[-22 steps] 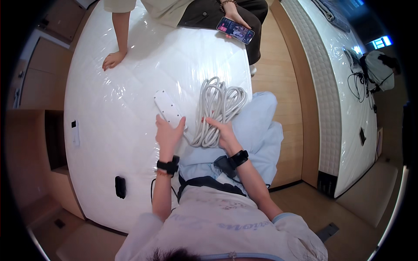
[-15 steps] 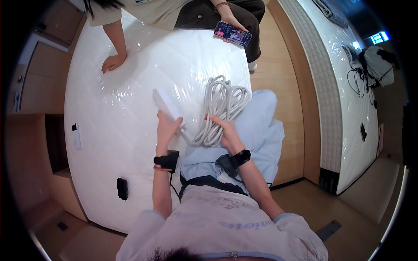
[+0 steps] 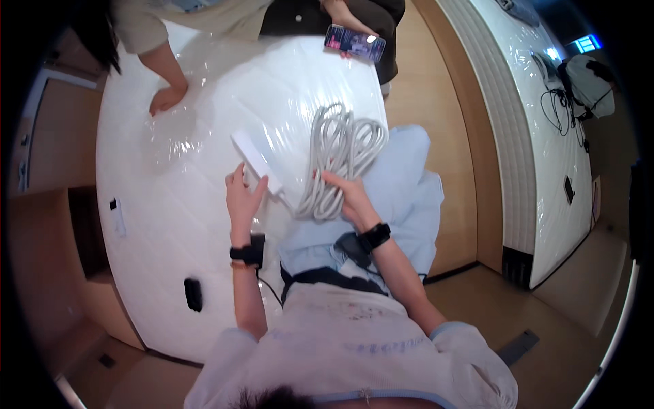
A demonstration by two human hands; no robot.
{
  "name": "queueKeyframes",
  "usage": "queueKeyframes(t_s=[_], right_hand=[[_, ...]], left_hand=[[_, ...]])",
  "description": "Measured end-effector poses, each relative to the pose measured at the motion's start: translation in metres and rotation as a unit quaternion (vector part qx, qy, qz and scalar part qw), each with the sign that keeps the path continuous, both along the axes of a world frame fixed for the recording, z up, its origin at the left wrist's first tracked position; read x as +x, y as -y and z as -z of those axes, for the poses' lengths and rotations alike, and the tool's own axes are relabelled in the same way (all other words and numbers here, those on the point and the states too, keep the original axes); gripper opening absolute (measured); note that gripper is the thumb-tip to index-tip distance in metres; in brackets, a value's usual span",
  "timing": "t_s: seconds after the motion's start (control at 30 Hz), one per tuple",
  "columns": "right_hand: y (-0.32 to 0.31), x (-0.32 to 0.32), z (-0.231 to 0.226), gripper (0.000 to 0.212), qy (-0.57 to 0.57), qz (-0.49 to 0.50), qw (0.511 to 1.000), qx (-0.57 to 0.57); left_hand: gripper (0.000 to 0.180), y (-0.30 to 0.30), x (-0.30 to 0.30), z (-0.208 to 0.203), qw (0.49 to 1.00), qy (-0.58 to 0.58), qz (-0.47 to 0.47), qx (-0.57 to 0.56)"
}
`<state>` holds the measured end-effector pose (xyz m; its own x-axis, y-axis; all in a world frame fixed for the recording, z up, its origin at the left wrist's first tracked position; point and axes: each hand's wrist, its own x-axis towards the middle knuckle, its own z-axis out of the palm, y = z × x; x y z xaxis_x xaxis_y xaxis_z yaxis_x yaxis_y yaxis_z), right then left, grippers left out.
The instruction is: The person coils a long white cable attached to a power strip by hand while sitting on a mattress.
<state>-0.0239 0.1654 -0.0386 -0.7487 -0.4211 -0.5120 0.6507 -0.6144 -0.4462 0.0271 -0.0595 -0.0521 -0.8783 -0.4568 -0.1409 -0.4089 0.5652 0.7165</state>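
A coiled light grey cable (image 3: pixel 335 146) rests partly on the mattress and over my leg, its loops gathered together. My right hand (image 3: pixel 351 198) grips the lower part of the coil, the thumb lying across it. From the coil the cable runs to a long white power strip (image 3: pixel 252 157), which lies slantwise on the plastic-wrapped mattress (image 3: pixel 197 232). Beside the strip's near end, my left hand (image 3: pixel 242 199) is open, thumb and fingers apart, the thumb close to its edge. Whether that thumb touches the strip I cannot tell.
Across the mattress a person leans on one hand (image 3: pixel 169 99) and holds a phone (image 3: pixel 354 43) in the other. A black case-like object (image 3: pixel 193 294) and a small white item (image 3: pixel 118 217) lie at the left. Another wrapped mattress (image 3: pixel 524 170) stands on the right, with black cables (image 3: pixel 560 119).
My left hand has let go of the power strip and spread its fingers. The strip now lies on the mattress. My right hand stays on the coil.
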Motion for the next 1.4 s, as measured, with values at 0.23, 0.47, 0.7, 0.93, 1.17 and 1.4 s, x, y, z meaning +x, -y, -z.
queueKeyframes(t_s=[0.23,0.47,0.7,0.93,1.17,1.4], right_hand=[[0.011,0.003,-0.013,0.043,-0.054,0.007,0.998,0.014],[0.008,0.004,-0.012,0.044,-0.178,-0.047,0.974,0.135],[0.004,0.001,-0.039,0.043,-0.264,-0.021,0.942,0.208],[0.011,-0.017,-0.056,0.04,-0.243,0.015,0.952,0.187],[0.076,-0.002,-0.02,0.037,-0.283,-0.169,0.909,0.255],[0.092,0.008,0.003,0.058,-0.626,-0.196,0.63,0.415]], left_hand=[[0.079,-0.028,0.0,0.001,0.998,0.022,-0.067,0.002],[0.084,-0.049,-0.026,-0.018,0.987,0.111,-0.006,-0.114],[0.088,-0.008,-0.017,0.008,0.999,0.042,0.011,-0.027],[0.07,-0.006,-0.009,0.003,0.918,-0.041,-0.022,0.393],[0.052,0.022,0.014,-0.021,0.925,-0.045,-0.096,0.365],[0.061,0.012,0.024,-0.027,0.914,-0.014,-0.1,0.393]])
